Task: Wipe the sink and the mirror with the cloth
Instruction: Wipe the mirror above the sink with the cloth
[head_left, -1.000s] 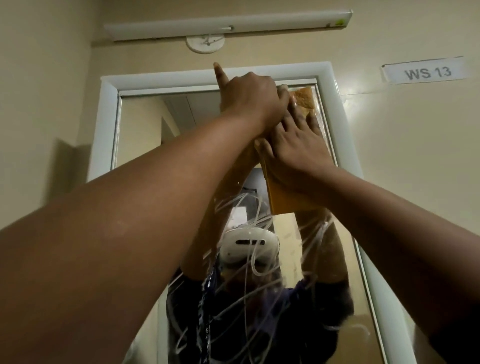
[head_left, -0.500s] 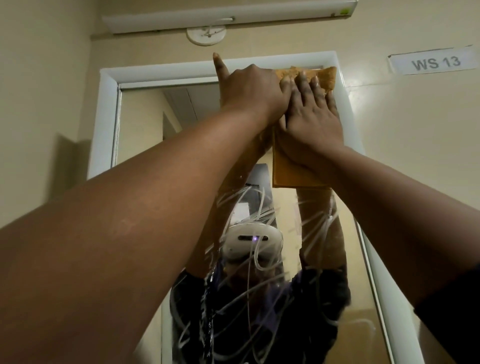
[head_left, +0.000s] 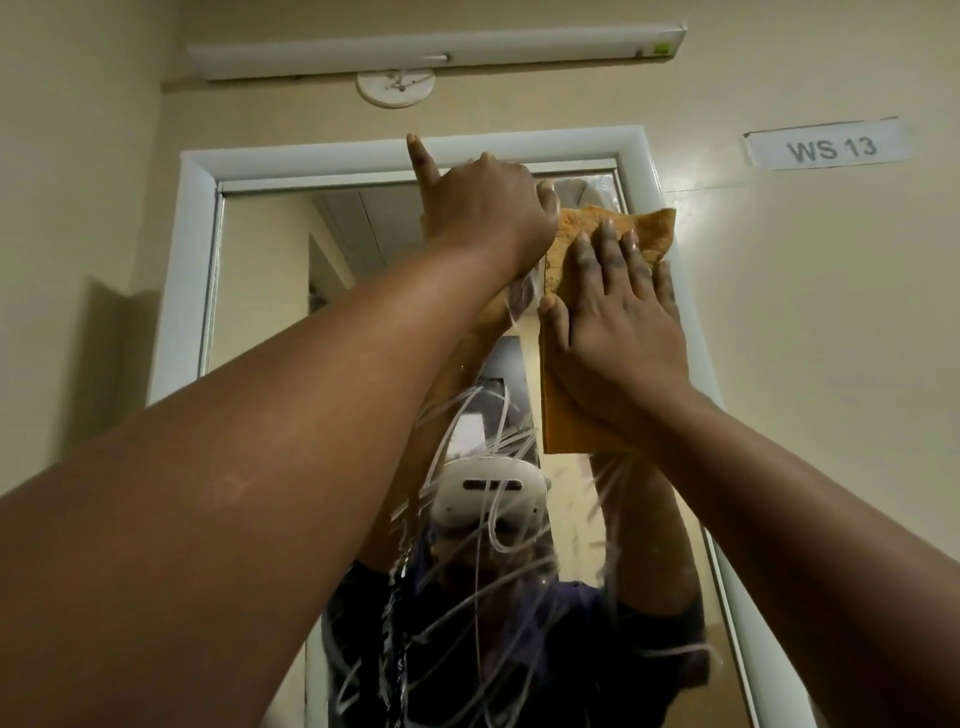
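Both hands work high on the mirror (head_left: 270, 291): right hand (head_left: 618, 332) flat, fingers straight, pressing the orange cloth (head_left: 613, 228) at the upper right corner; left hand (head_left: 483, 208) curled, forefinger raised, seemingly pinching the cloth's edge. Keep pressure even, sweeping along the white frame (head_left: 415, 156).

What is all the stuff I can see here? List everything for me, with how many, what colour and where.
mirror: one, white-framed, on the wall straight ahead; streaks across its lower glass
cloth: one, orange, pressed flat at the mirror's upper right, its top corner overlapping the frame
tube light: one, white, on the wall above the mirror
round fitting: one, white, just under the tube light
label reading WS 13: one, white with grey letters, upper right wall
wall: cream, around the mirror
headset: one, white, seen in the mirror's reflection
left hand: curled near the mirror's top, forefinger pointing up
right hand: flat on the cloth, fingers spread
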